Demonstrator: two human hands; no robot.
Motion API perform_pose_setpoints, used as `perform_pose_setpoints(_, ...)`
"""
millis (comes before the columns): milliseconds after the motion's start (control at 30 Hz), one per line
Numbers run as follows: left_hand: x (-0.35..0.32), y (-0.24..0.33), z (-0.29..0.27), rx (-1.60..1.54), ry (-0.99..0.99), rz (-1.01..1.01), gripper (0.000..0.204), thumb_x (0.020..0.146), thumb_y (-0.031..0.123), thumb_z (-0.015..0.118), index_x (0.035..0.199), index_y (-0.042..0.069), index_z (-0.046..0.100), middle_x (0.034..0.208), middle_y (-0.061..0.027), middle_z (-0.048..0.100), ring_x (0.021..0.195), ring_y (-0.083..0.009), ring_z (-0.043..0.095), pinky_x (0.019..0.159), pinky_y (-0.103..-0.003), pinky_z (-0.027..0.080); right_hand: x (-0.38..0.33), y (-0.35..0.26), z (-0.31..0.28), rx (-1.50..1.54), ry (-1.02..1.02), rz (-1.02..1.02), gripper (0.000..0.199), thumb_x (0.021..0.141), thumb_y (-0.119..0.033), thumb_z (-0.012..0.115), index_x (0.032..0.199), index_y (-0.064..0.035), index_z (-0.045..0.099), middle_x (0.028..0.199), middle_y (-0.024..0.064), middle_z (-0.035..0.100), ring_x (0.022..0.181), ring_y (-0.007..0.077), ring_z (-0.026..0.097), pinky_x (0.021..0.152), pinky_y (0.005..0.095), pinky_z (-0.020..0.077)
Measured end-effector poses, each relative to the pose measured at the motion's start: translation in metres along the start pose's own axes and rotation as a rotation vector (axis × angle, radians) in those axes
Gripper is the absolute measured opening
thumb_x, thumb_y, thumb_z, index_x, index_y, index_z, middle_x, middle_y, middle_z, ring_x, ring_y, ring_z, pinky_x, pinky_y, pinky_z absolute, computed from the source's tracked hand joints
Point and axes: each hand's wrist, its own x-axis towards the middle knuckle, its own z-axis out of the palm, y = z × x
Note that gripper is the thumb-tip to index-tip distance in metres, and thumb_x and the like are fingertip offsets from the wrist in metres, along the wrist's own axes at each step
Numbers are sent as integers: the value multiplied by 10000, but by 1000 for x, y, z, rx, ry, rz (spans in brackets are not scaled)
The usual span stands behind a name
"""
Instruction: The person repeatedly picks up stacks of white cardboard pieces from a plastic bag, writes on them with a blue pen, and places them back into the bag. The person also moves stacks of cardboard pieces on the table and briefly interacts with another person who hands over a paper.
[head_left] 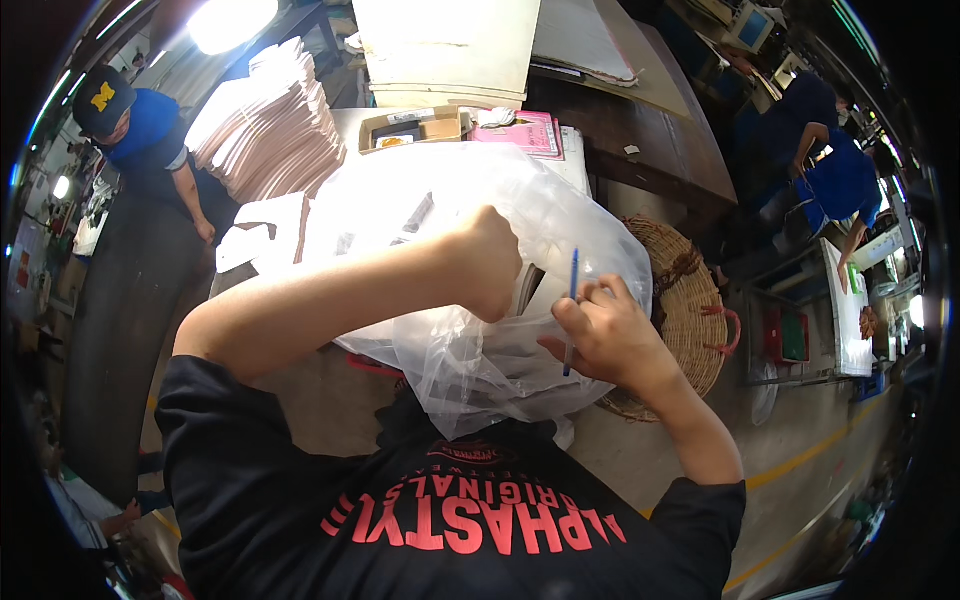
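A large clear plastic bag point(460, 365) lies spread over the table in front of me, its near edge hanging down toward my shirt. My left hand point(487, 262) is closed in a fist over the middle of the bag. Its fingertips are turned away, so what they hold is hidden. Just right of it, a flat thing with a dark edge and a pale face point(530, 288) shows within the plastic. My right hand point(620, 335) grips a blue pen point(574, 275) between thumb and fingers, held nearly upright over the bag's right side.
A tall stack of pale pink sheets point(275, 125) stands at the far left. Behind the bag are a shallow cardboard box point(440, 125) and a pink booklet point(530, 135). A wicker basket point(695, 350) stands at the right. People work on both sides.
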Motion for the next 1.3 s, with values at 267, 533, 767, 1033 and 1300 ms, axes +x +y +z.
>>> perform_pose_setpoints(267, 6, -4, 6, -24, -70, -45, 356, 826, 388, 620, 894, 100, 820, 915, -103, 789, 941, -249, 764, 806, -370, 565, 5, 4, 37, 112, 33, -45, 397, 876, -430, 809, 972, -91, 625, 822, 45, 627, 883, 228, 660, 965, 408, 470)
perform_pose_setpoints(533, 21, 8, 3, -9, 75, 22, 338, 817, 342, 599, 735, 75, 788, 801, -141, 763, 808, -301, 756, 724, -433, 571, -32, 32, 34, 77, -31, 52, 444, 815, -365, 880, 1064, -97, 628, 1108, 39, 718, 1015, 230, 678, 1039, 418, 438)
perform_pose_setpoints(767, 12, -2, 6, -116, 215, 42, 289, 866, 318, 623, 916, 99, 805, 859, -106, 771, 761, -306, 748, 672, -439, 575, -23, 27, 34, 93, 149, -43, 344, 857, -275, 846, 1020, -106, 596, 1005, 33, 717, 970, 225, 676, 1002, 447, 460)
perform_pose_setpoints(1033, -72, -33, -19, -838, 1093, 346, 360, 897, -19, 673, 1204, 138, 778, 1012, -23, 803, 682, -213, 724, 602, -359, 562, -1, -5, -16, 222, 183, -51, 251, 854, -89, 801, 954, -147, 578, 772, -19, 660, 714, 201, 657, 898, 435, 453)
perform_pose_setpoints(1300, -179, -198, 24, -755, 1387, -317, 199, 1035, 160, 628, 1065, 36, 780, 972, -74, 798, 960, -169, 754, 867, -304, 570, 27, -35, -58, 373, 429, 18, 294, 972, -190, 731, 859, -147, 463, 719, -16, 679, 650, 191, 598, 772, 425, 461)
